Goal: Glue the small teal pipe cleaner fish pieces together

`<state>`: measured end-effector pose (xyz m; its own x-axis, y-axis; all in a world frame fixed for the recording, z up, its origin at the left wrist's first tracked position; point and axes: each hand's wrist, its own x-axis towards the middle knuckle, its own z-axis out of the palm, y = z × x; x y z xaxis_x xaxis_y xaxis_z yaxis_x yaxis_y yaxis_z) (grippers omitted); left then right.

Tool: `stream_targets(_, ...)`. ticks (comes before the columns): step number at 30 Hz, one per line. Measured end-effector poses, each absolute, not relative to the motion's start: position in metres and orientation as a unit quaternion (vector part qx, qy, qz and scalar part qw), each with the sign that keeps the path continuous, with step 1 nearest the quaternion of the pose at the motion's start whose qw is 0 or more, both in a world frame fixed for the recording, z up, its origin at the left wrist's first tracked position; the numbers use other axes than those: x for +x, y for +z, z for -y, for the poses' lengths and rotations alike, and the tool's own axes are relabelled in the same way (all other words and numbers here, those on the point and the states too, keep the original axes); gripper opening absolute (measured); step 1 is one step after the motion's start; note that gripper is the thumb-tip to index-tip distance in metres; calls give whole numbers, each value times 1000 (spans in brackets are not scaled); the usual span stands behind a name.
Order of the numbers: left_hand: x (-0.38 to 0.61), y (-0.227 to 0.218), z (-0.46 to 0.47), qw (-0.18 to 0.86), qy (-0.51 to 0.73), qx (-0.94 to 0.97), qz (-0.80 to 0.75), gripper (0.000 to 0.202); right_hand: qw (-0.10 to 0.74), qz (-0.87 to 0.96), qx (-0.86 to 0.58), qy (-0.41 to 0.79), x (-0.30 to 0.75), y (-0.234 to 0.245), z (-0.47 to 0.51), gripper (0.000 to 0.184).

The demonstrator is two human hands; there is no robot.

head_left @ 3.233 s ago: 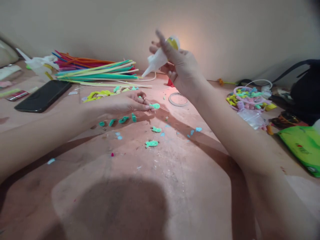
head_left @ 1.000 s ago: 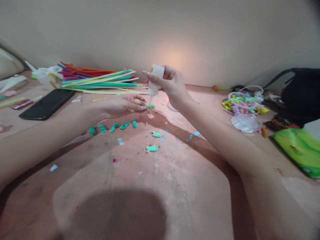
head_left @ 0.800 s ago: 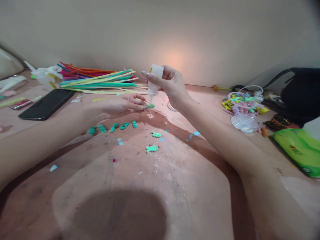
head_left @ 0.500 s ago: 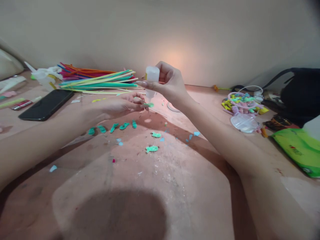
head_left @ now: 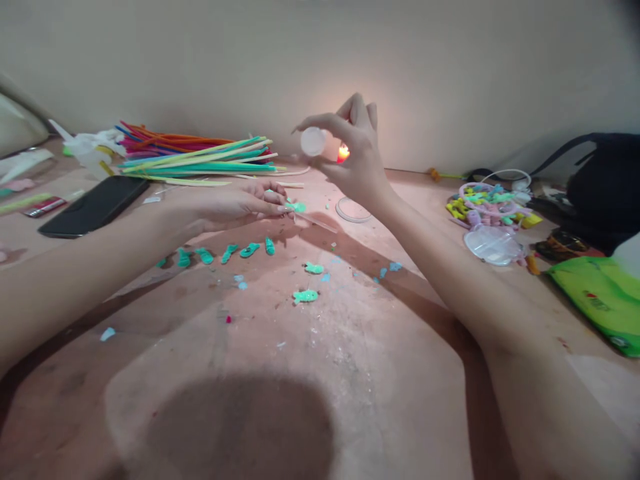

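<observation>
My left hand (head_left: 257, 202) pinches a small green piece (head_left: 297, 207) between thumb and fingertips, a little above the table; its exact shape is hard to make out. My right hand (head_left: 357, 143) grips a small white squeeze bottle (head_left: 313, 142) between thumb and fingers. The bottle's round base faces me, which hides its nozzle. Below my left hand lies a row of darker green molded pieces, one of them a slipper-like piece (head_left: 249, 250). Two light green fish-shaped pieces, a farther fish (head_left: 314, 268) and a nearer fish (head_left: 305, 297), lie in front.
Behind my right hand glows a small flame (head_left: 343, 153). Pipe cleaners (head_left: 200, 157) are heaped at back left, beside a black phone (head_left: 94, 207). On the right are a container of colorful pieces (head_left: 493, 200), a clear lid (head_left: 493, 245) and a green packet (head_left: 597, 300).
My right hand has risen and tipped the bottle, lifting it off the green piece so its base turns toward me. The flame has come into view. My left hand stays nearly still.
</observation>
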<state>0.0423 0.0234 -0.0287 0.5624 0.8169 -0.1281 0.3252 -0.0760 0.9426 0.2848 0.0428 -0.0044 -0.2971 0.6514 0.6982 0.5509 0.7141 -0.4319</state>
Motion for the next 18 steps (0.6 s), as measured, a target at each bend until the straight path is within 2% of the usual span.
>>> stream_targets(4, 36, -29, -31, 554, 201, 701, -401, 39, 490, 740, -391, 244, 293, -13, -53, 25)
stream_targets(7, 36, -27, -29, 561, 198, 704, -388, 40, 463, 678, -431, 375, 290, -26, -57, 24)
stream_targets(10, 39, -25, -25, 568, 174, 710, -378, 38, 429, 633, -459, 453, 282, -37, -57, 24)
stream_targets(13, 40, -24, -21, 575, 127, 721, -365, 32, 437, 594, -465, 490, 275, -46, -56, 23)
stream_targets(18, 42, -25, -15, 583, 146, 702, -381, 27, 444, 608, -484, 446, 274, -59, -61, 20)
